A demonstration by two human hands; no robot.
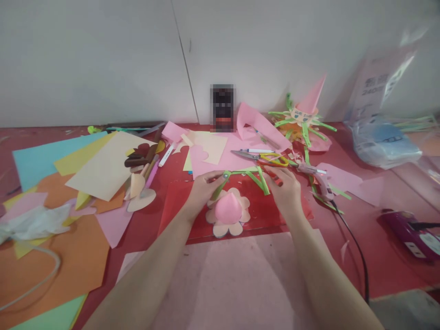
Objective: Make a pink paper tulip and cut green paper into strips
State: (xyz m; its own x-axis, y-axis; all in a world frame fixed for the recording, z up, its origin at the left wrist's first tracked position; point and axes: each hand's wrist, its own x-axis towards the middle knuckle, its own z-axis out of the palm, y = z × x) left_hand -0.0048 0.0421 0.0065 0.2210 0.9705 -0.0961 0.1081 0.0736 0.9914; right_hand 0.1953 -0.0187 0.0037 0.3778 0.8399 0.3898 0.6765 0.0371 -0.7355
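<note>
A red table runs back to a pale wall; on it, a red sheet lies beneath the paper flower, a pink cone ringed with cream petals, and a pale pink mat spreads on its near side. Well left of the flower, an orange sheet carries crumpled white plastic; blue and cream sheets overlap beyond it. Brown paper pieces crowd the flower's far left. Just left of the flower, the left hand pinches a green paper strip between thumb and forefinger. Behind the flower, a blurred dark device stands near the wall. To its right, the right hand's fingers curl at the strip's folded end; I cannot tell whether they press together. Yellow-handled scissors lie close behind that hand, and a glue gun with a black cable sits beside it. Farthest right of the flower is a purple power strip.
</note>
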